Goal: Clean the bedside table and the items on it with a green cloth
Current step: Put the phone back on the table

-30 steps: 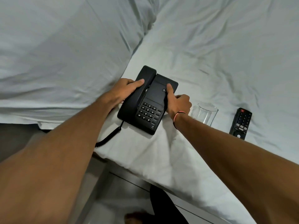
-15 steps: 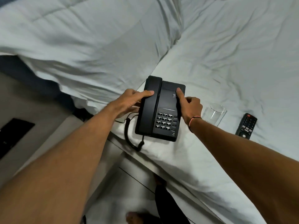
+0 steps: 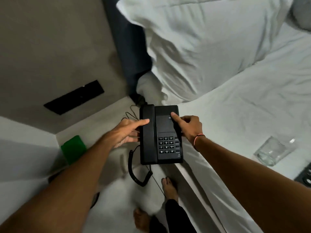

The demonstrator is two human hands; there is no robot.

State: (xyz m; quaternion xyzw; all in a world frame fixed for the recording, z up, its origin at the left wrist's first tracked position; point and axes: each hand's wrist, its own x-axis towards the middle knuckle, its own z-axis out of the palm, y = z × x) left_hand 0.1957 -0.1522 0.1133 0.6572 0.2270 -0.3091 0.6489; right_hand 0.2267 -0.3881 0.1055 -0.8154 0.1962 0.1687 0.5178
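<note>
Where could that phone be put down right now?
The pale bedside surface between the green cloth and the bed edge looks bare. The sheet between pillow and glass is free. Near the glass and remote it is tighter.

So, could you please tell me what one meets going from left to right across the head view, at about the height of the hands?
Green cloth → left hand → black telephone → right hand → drinking glass, lying on the white bed sheet.
</note>
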